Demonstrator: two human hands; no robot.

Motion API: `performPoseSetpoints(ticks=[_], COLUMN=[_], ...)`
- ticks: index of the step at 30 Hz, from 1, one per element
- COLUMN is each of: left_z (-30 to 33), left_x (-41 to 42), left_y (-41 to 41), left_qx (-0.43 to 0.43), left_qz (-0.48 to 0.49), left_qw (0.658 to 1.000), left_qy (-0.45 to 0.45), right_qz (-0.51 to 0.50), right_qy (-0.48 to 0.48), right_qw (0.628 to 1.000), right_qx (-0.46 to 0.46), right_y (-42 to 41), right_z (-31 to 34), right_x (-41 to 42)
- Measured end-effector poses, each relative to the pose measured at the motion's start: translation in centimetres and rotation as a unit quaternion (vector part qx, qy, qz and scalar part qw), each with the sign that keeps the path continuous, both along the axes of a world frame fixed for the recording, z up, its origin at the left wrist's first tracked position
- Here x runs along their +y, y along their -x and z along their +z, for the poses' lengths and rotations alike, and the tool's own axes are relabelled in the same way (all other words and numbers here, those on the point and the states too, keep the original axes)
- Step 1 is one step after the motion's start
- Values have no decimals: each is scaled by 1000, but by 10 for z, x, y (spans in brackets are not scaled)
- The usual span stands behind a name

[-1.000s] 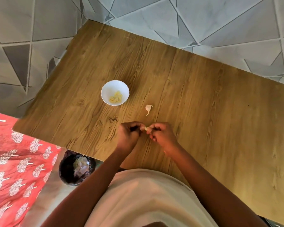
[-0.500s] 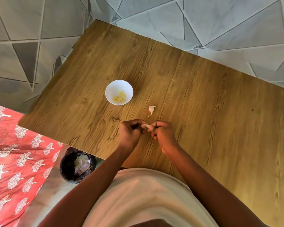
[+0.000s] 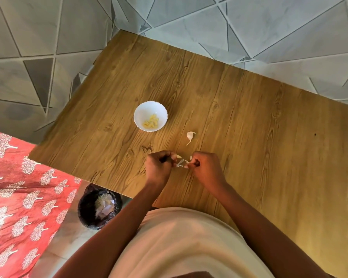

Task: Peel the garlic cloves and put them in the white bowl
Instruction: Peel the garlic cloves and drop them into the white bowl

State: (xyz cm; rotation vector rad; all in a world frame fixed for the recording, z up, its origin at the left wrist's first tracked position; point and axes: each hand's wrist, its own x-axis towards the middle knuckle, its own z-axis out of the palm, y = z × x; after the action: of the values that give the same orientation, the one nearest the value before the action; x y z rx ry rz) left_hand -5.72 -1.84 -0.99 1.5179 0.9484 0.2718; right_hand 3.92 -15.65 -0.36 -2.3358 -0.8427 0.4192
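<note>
A small white bowl (image 3: pixel 141 112) stands on the wooden table (image 3: pixel 249 137), with several peeled yellowish cloves (image 3: pixel 151 122) inside. One unpeeled garlic clove (image 3: pixel 189 136) lies to the bowl's right. Below it, my left hand (image 3: pixel 159 169) pinches a garlic clove (image 3: pixel 178 157) whose pale tip shows at the fingertips. My right hand (image 3: pixel 206 167) pinches a strip of papery skin (image 3: pixel 182 163) that stretches between the two hands, just above the table.
A black bin (image 3: pixel 99 206) with garlic skins in it stands on the floor by the table's near-left edge. A red patterned cloth (image 3: pixel 18 187) lies at the left. Grey tiled floor surrounds the table.
My hands have drawn apart, and a strip of skin is now pulled off the clove between them. The view has shifted slightly.
</note>
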Motion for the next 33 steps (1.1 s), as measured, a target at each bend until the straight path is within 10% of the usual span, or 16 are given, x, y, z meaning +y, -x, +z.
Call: performPoseSetpoints(ticks=[23,33], left_z=[8,28], left_x=[-4,-13], left_y=[1,-13], left_qx=[-63,56], left_qz=[-113,0], left_qw=[962,998], left_qy=[-241,-5], right_qz=[21,120], right_qy=[-37,-1], right_qw=[998,979], right_qx=[44,-163], right_y=[3,19], right_z=[24,14], right_x=[12,8])
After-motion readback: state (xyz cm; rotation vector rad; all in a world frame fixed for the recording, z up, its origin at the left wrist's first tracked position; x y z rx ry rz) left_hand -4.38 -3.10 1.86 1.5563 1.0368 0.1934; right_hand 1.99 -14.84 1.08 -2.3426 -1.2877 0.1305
